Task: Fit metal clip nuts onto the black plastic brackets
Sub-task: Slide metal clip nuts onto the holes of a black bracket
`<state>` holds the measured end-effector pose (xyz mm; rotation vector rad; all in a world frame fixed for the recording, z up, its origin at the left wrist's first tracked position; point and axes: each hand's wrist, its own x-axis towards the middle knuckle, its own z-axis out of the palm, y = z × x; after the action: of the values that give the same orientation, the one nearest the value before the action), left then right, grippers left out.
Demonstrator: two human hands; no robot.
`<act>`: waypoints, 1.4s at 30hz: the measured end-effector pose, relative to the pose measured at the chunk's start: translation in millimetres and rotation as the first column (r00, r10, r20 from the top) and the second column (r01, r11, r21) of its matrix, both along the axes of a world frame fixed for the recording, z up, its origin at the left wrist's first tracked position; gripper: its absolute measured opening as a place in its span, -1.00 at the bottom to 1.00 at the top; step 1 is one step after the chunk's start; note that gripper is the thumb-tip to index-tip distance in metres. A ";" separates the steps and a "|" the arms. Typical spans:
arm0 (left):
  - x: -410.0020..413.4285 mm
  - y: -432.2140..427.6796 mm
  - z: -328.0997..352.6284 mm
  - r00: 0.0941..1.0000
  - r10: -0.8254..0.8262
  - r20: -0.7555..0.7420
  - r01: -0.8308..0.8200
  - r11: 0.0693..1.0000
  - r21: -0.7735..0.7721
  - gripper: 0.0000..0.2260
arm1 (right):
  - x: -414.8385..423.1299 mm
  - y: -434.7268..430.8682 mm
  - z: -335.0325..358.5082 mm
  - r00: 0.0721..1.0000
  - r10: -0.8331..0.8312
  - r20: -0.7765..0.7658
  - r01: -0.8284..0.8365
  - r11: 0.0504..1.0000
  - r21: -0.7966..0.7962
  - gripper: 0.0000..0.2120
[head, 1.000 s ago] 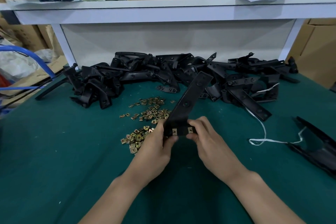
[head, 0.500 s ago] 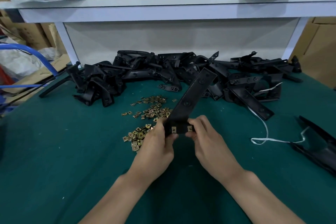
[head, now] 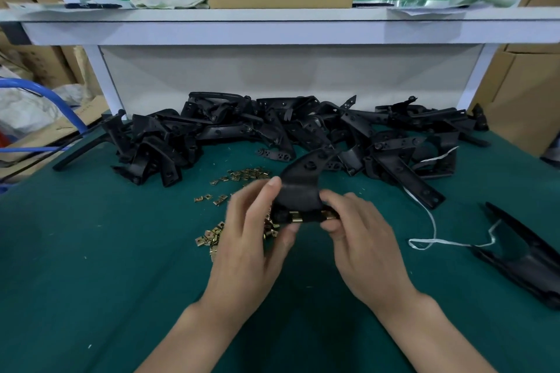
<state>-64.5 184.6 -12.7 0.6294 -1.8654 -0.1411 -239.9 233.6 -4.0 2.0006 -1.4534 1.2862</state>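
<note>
- Head view, step in hand: clip seating on one bracket (head: 300,188), held above the tabletop (head: 91,266), just beside the loose clip nuts (head: 209,239).
- Left grip (head: 251,236) is curled round the bracket's near left end. Right grip (head: 360,239) pinches the right end, fingertips at a clip.
- Bracket looks black, curved and motion-blurred, with two brass-coloured fitted clips (head: 295,216) side by side on its near edge.
- Next move, I judge: press both fully home, set it aside, then take another from the pile (head: 303,127) behind.
</note>
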 end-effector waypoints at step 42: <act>1.7 7.9 -8.1 0.988 -0.115 -0.103 0.148 0.897 0.416 -0.73 | 22.8 7.9 -1.1 0.929 0.022 0.369 -0.132 0.953 0.275 -0.77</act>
<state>-62.8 192.5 -20.8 0.7785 -1.8139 -0.6654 -217.1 241.6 -5.1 2.1007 -1.8473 1.6244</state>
